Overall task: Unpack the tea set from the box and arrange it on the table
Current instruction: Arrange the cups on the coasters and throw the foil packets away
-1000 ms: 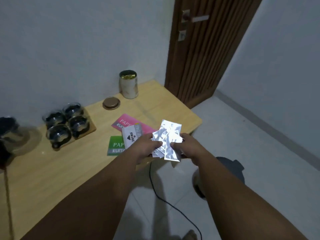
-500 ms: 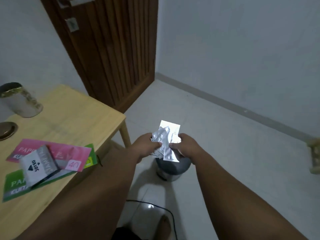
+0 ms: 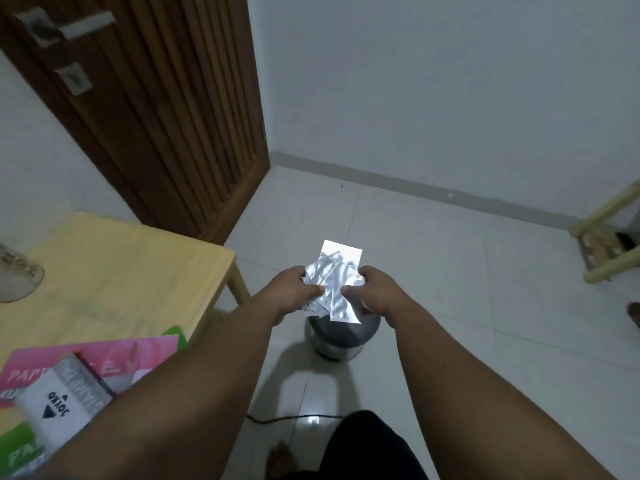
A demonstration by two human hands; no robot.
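Note:
Both of my hands hold a bunch of crumpled silver foil wrappers out over the floor. My left hand grips the bunch from the left and my right hand from the right. Directly below the wrappers stands a round metal bin on the white tiles. The wooden table is at the left, with a pale tin at its far left edge. The glass cups and teapot are out of view.
On the table's near corner lie a pink card, a green card and a white packet. A brown door stands behind the table. A bamboo stool is at the right. A black cable runs across the floor.
My view has swung right, away from the table and toward the floor. The hands kept hold of the wrappers and now hang over the metal bin; the cups have left the view.

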